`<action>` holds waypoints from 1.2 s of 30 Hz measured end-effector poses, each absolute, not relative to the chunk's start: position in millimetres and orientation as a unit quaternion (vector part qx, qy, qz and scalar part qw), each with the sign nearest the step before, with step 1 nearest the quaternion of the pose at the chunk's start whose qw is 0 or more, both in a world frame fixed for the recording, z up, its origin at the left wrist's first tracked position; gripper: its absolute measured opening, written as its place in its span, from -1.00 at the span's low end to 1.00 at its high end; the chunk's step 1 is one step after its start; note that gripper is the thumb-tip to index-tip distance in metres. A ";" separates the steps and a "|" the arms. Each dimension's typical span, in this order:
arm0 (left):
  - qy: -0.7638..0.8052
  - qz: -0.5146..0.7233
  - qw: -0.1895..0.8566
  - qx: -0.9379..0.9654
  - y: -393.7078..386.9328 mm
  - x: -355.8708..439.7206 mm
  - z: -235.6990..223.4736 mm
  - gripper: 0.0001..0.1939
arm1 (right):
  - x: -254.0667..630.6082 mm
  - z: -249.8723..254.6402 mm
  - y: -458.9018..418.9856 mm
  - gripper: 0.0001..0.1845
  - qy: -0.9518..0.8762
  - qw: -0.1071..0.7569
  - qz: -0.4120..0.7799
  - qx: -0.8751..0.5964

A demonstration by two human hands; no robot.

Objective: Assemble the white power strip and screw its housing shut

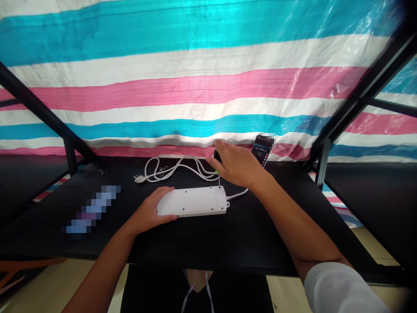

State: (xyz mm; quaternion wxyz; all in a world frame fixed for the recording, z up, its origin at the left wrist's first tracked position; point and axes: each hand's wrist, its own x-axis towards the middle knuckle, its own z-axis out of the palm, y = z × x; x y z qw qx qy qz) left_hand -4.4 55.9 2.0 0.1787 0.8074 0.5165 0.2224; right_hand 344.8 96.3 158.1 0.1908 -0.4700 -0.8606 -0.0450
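Observation:
A white power strip point(198, 201) lies with its screw-holed back facing up on the black table. My left hand point(151, 208) grips its left end, thumb along the near side and fingers over the far side. My right hand point(239, 163) is closed around the dark handle of a screwdriver point(219, 179), held upright. The screwdriver's tip meets a screw hole at the far right corner of the strip. From the strip's right end a white cord point(239, 194) runs off beneath my right arm.
Behind the strip lie the coiled white cable point(182, 163) and its plug point(140, 178). A phone point(259, 150) leans at the back right. A blurred bluish item point(93, 213) lies on the left of the table point(202, 243). A striped plastic sheet point(182, 87) hangs behind, between black metal posts.

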 end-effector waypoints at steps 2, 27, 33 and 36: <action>0.518 0.220 0.179 0.807 55.8 -4.1 2.5 -0.10 | 345.5 158.0 94.4 -0.64 -0.872 0.200 -0.023 -0.447; 0.523 0.224 0.190 0.800 47.7 0.1 7.1 -0.12 | 299.5 88.9 121.8 -0.51 -0.661 0.575 0.357 -0.324; 0.528 0.239 0.165 0.798 19.8 1.9 2.0 -0.15 | 300.2 84.2 109.8 -0.54 -0.645 0.584 0.377 -0.318; 0.520 0.245 0.162 0.802 0.7 3.1 -0.4 -0.13 | 298.9 79.6 87.0 -0.57 -0.631 0.603 0.356 -0.334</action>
